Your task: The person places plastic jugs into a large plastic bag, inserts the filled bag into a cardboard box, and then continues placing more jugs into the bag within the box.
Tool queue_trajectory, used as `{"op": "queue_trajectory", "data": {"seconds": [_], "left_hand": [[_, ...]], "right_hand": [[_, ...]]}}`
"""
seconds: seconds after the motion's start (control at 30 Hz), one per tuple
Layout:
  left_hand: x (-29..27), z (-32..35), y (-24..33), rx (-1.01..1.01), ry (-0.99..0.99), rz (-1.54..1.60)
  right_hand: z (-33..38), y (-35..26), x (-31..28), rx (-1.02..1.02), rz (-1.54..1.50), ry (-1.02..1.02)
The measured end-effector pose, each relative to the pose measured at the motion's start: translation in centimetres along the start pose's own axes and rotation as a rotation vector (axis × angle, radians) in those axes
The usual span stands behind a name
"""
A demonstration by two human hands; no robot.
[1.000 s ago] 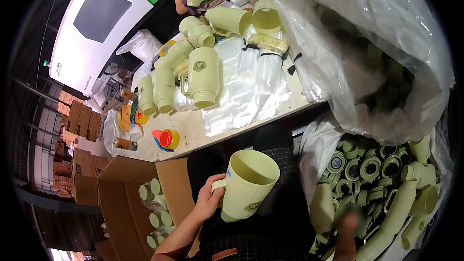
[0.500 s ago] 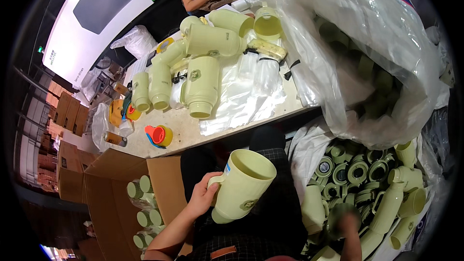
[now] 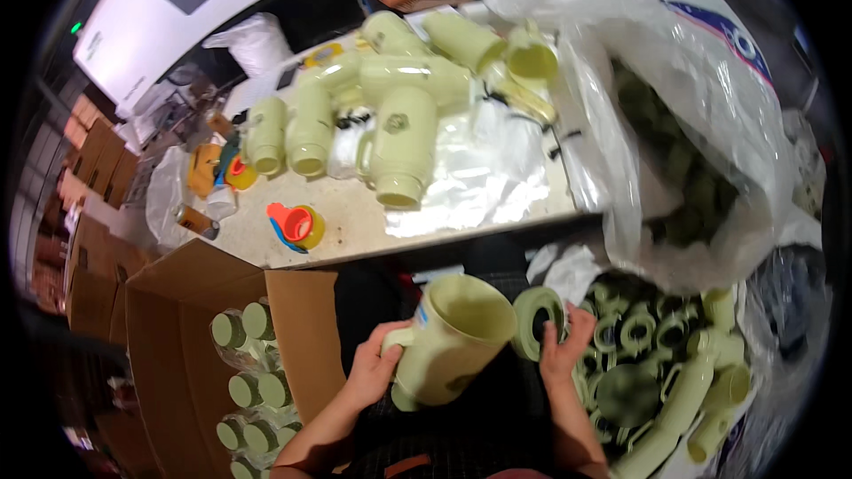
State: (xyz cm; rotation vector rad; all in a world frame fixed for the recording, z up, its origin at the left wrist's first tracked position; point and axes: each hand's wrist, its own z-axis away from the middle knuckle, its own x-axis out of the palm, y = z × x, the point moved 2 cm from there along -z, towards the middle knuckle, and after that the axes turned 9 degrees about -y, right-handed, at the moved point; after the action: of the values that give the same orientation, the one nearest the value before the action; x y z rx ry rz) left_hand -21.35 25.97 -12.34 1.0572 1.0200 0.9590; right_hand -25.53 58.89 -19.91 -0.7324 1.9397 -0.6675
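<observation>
My left hand (image 3: pixel 374 364) is closed round the handle of a pale green plastic jug body (image 3: pixel 444 355). Its wide open mouth tilts up and to the right, above my lap. Just right of that mouth, my right hand (image 3: pixel 568 350) grips a darker green ring-shaped part (image 3: pixel 524 323) by its edge, fingers on the rim and thumb at its dark opening. The ring and the jug body look very close; whether they touch I cannot tell. On the table, the nearest similar jug body (image 3: pixel 404 137) lies with its narrow neck toward me.
Several pale green jug bodies lie on the table (image 3: pixel 355 235), beside clear plastic sheets (image 3: pixel 444 213) and an orange-yellow cup (image 3: pixel 304 226). An open carton (image 3: pixel 306 337) at left holds green-capped items. A plastic bag (image 3: pixel 595 177) and a heap of green ring parts (image 3: pixel 637 333) stand right.
My right hand has come up out of the heap at right with the ring-shaped part, over to the jug's mouth. My left hand keeps its hold on the jug body. The view has shifted.
</observation>
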Motion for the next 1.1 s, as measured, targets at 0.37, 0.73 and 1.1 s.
{"op": "queue_trajectory", "data": {"seconds": [0.37,0.73,1.1], "left_hand": [[-0.6,1.6,-1.2,0.033,0.094,0.112],[0.0,-0.2,-0.1,0.116,-0.125,0.138],[3.0,1.5,2.3,0.07,0.014,-0.243]], "right_hand": [[-5.1,0.9,-3.7,0.619,-0.7,-0.256],[-8.2,-11.4,-1.7,-0.55,-0.327,-0.837],[-7.8,-12.0,-1.4,-0.279,-0.309,-0.89]]}}
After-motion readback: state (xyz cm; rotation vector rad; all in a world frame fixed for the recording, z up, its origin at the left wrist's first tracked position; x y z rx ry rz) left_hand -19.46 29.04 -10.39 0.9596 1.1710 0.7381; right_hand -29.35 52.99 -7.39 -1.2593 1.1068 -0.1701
